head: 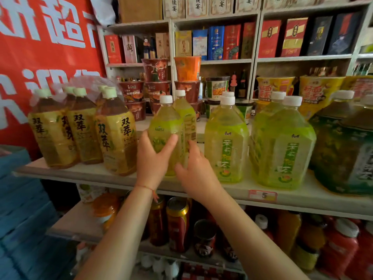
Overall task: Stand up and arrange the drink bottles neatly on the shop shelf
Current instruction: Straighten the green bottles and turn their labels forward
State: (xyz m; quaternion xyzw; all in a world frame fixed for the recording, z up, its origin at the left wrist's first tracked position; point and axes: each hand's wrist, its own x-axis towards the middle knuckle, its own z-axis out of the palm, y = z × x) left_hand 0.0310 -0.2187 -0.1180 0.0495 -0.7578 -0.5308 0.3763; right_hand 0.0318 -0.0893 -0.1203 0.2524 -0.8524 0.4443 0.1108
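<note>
Green bottle (164,130), white-capped and full of pale liquid, stands at the centre of the frame on the shelf (201,185), with a second bottle (186,122) of the same drink touching it just behind and to the right. The left hand (152,158) grips the front one around its lower body, thumb on the left face and fingers curled across the label. The right hand (196,174) sits against the right side of the pair with fingers loosely spread; whether it is pressing or clasping either bottle cannot be told from here.

To the left stand amber tea bottles (115,134) under torn plastic wrap; to the right, two more rows of green bottles (227,142) and, at the far right edge, dark green ones (347,150). Noodle cups (155,77) are stacked behind. A price tag (262,196) sits on the shelf lip lower right, and cans (177,223) fill the shelf below.

The bottle looks large and full, so likely heavy for one hand, and its thin plastic walls would probably give under a squeeze. The smooth label film may be slippery. A hold low on the body with both hands, or one hand at the neck below the cap, seems surest. Its label faces away to the left, unlike its neighbours, so turning it on its base looks easier than lifting.
</note>
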